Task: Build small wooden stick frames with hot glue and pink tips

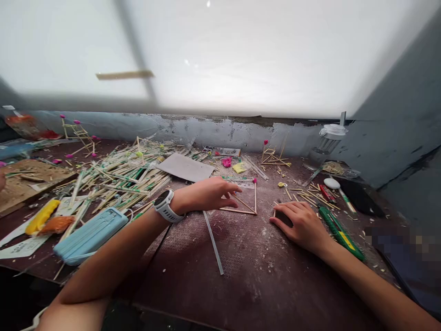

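Through the head camera, nearest me on the bench (pixel 248 285), a pale strip (pixel 213 243) lies in front of the stick frame (pixel 255 197). To the left of the frame and nearer me is a blue case (pixel 91 235). To its right is a green tool (pixel 341 232).

My left hand (pixel 215 194) is over the frame's left part, fingers half open and a bit bent. A slanting stick (pixel 246 205) runs from those fingers to the frame's near right corner. My right hand (pixel 303 225) is just right of the frame, low on the bench, fingers bent. A short stick (pixel 274 210) shows by its finger ends. I can't tell if either hand is pinching its stick.

I think the work now is minding thin sticks at the frame. I think the next move calls for a soft touch, so the sides don't slide.

A pink blob (pixel 255 180) sits on the frame's far right corner. Beyond the frame are a grey card (pixel 186 168), more to the left, and a yellow lump (pixel 239 168). My left hand hides the frame's left side, and the dark thing (pixel 406 262) far to its right is blurry and cut off.
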The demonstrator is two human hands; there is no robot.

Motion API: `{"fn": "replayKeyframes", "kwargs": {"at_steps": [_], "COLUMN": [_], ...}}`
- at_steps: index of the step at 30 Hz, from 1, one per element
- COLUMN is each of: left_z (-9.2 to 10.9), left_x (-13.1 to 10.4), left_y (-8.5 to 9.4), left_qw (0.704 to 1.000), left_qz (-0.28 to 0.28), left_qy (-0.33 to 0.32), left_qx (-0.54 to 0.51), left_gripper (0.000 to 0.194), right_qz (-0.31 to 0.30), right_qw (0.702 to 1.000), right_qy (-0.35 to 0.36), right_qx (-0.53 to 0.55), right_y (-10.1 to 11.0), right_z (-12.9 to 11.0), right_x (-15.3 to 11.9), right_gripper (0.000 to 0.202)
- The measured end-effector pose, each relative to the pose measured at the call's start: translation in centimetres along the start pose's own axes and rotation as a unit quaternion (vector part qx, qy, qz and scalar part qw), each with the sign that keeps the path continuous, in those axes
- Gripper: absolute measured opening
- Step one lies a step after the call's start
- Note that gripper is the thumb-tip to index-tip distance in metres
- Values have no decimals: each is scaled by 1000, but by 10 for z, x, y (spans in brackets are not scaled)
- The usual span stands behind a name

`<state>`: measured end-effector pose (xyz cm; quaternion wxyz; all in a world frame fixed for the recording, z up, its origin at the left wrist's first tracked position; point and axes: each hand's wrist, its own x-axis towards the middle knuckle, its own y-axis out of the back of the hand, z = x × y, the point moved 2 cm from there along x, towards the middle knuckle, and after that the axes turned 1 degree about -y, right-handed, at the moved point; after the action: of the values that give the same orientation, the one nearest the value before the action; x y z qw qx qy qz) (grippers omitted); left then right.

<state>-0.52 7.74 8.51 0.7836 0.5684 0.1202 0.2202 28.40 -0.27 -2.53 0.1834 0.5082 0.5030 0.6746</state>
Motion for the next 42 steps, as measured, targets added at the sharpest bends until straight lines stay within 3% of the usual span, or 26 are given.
{"fn": "replayKeyframes", "kwargs": {"at_steps": [3,8,18,26,34,42], "left_z": [0,1,24,38,57,69], "left_x": [3,5,4,1,-2,-7], "left_y": [-10,-17,-25,-26,-36,-59], "left_qw": [998,996,989,968,952,949], "left_qz": [30,48,84,118,105,66], "left_qy": [-31,-64,-112,-180,-226,-282], "left_qx": [48,31,-41,-127,-178,-126], "left_gripper": [16,15,14,15,13,14], "right_qz": [-1,-9,-9,48,59,23], "right_qw": [1000,1000,999,996,994,977], "right_qy": [-4,-15,-28,-42,-47,-79], "right_qx": [1,2,14,57,84,197], "right_y": [0,-2,0,-9,-2,3], "right_z": [0,-1,-1,5,-1,-14], "right_x": [-1,-1,0,-3,-2,1], "right_gripper": [25,22,21,29,32,22]}}
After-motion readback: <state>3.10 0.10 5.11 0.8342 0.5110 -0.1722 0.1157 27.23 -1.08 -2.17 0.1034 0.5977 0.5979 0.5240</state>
